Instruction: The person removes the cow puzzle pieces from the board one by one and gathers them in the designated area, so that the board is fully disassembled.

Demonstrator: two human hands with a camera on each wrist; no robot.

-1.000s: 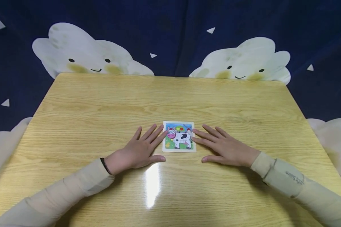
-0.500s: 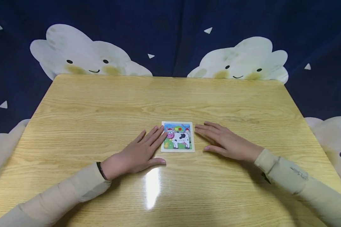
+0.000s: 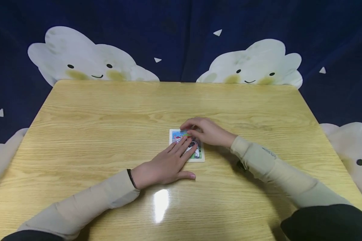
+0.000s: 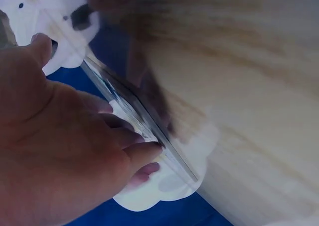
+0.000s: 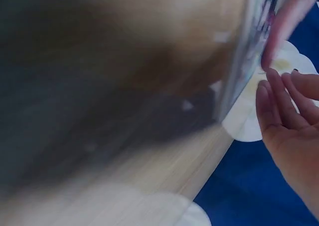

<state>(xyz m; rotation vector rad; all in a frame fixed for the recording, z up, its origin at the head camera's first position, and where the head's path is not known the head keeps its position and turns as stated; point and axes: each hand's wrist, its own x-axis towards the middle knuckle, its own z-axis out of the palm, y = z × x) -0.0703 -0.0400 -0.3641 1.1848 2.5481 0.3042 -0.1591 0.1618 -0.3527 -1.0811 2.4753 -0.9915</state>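
On the wooden table (image 3: 108,113), the left hand (image 3: 166,167) extends straight-fingered, grasping nothing, apparently to steady; the right hand (image 3: 210,132) bends, whether pinching anything one cannot tell; partly beneath both, flat, lies the cow picture (image 3: 198,155)

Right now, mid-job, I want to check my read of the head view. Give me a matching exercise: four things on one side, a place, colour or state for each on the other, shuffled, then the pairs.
Things
1. left hand
2. right hand
3. cow picture
4. backdrop

Descriptions
A. bent, over the far edge of the picture
B. mostly dark blue, beyond the table
C. stretched out across the middle of the picture
D. lying on the table, partly hidden from the head view

Pairs
1-C, 2-A, 3-D, 4-B
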